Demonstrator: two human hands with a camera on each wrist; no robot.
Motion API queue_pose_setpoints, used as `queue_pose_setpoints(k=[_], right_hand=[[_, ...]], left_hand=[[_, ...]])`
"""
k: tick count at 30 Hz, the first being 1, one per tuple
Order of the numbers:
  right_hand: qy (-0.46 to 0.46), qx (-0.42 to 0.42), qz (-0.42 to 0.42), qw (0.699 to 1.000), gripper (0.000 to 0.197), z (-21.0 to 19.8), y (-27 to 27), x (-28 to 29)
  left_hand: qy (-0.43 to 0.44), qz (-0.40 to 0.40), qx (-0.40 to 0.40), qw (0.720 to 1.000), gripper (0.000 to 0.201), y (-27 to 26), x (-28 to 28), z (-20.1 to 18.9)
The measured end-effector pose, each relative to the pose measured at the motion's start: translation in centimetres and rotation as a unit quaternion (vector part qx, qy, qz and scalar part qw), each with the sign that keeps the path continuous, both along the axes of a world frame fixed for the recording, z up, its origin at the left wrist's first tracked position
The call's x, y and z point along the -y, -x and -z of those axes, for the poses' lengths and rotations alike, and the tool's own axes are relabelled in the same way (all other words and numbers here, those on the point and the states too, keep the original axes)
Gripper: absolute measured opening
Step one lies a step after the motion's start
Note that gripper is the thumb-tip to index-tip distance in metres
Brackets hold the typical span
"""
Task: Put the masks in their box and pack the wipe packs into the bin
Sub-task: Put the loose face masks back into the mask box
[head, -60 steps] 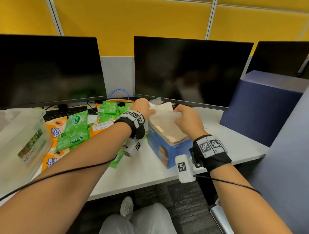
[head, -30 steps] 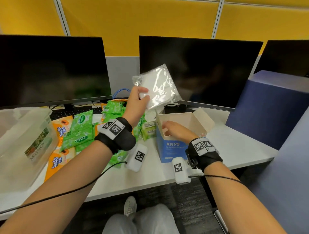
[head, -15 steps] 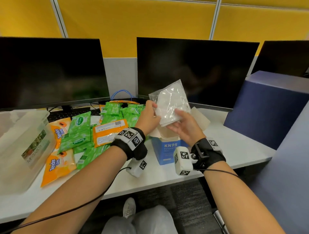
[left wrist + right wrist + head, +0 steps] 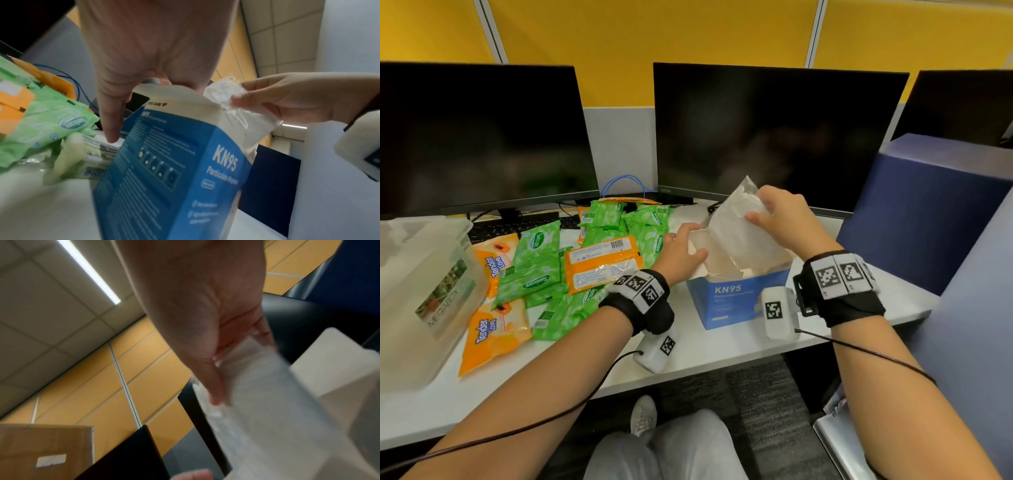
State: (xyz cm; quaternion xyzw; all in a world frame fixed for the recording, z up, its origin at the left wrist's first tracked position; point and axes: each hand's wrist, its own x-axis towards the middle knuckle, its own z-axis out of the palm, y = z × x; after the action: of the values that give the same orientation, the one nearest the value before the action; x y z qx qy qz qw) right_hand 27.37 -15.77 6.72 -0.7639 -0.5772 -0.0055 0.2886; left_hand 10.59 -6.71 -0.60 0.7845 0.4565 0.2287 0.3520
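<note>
The blue KN95 mask box [image 4: 736,301] stands open near the desk's front edge. My right hand [image 4: 763,212] pinches the top of a white mask in a clear wrapper [image 4: 739,236], whose lower end sits in the box opening. My left hand [image 4: 688,245] holds the box's left flap, with its fingers over the rim. In the left wrist view the box [image 4: 185,170] fills the middle and the mask [image 4: 226,92] sticks out above it. The right wrist view shows the mask [image 4: 267,402] blurred under my fingers. Green wipe packs [image 4: 536,270] and orange wipe packs [image 4: 602,263] lie left of the box.
A clear plastic bin [image 4: 421,291] stands at the desk's far left. Two dark monitors [image 4: 774,137] line the back, with a keyboard [image 4: 517,228] and a blue cable [image 4: 623,183] between them. A blue partition [image 4: 928,212] borders the right.
My left hand let go of the mask and dropped to the box's left flap. My right hand took the mask alone and lowered it into the box opening.
</note>
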Motion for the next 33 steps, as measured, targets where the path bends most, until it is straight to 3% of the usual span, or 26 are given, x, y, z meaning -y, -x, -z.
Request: queue_pose_setpoints(k=[5,11,14,17,20,22,25,27,28,30,32,33], right_hand=[[0.224,0.124,0.036,0.966,0.03,3.3,1.1,-1.8],[0.363,0.03,0.043,0.93,0.035,4.9,2.4,-3.9],[0.356,0.005,-0.007,0.935,0.039,3.9,3.5,-4.2],[0.355,-0.083,-0.084,0.927,0.037,3.8,4.6,-4.4],[0.313,-0.198,-0.077,0.926,0.036,4.1,5.5,-5.0],[0.331,-0.204,-0.052,0.92,0.039,4.0,6.1,-4.8],[0.292,-0.232,-0.053,0.926,0.07,5.0,6.4,-4.7],[0.263,-0.248,-0.077,0.929,0.083,5.9,6.6,-4.8],[0.265,-0.24,-0.084,0.93,0.081,6.2,6.7,-5.0],[0.264,-0.218,-0.091,0.935,0.069,6.3,6.9,-5.5],[0.249,-0.204,-0.098,0.942,0.057,6.2,7.3,-5.9],[0.244,-0.199,-0.103,0.943,0.053,6.1,7.5,-6.0]], left_hand=[[0.028,-0.032,0.026,0.999,0.056,0.0,0.5,0.5],[0.114,-0.036,0.084,0.989,0.062,0.4,0.8,0.8],[0.137,-0.025,0.092,0.986,0.06,0.3,1.0,0.8],[0.139,-0.012,0.102,0.985,0.059,0.1,1.3,0.8],[0.142,0.0,0.096,0.985,0.057,0.2,1.1,1.0],[0.139,0.026,0.097,0.985,0.058,0.6,0.8,1.2],[0.09,0.062,0.092,0.99,0.056,1.6,0.1,1.3],[0.076,0.024,0.091,0.993,0.051,2.7,-1.2,1.6],[0.054,-0.014,0.06,0.997,0.047,3.3,-2.2,1.8],[0.008,-0.063,-0.081,0.995,0.037,5.1,-4.0,2.4],[-0.004,-0.025,-0.243,0.97,0.027,7.1,-5.0,3.1],[-0.007,0.0,-0.308,0.951,0.033,8.0,-5.2,3.6]])
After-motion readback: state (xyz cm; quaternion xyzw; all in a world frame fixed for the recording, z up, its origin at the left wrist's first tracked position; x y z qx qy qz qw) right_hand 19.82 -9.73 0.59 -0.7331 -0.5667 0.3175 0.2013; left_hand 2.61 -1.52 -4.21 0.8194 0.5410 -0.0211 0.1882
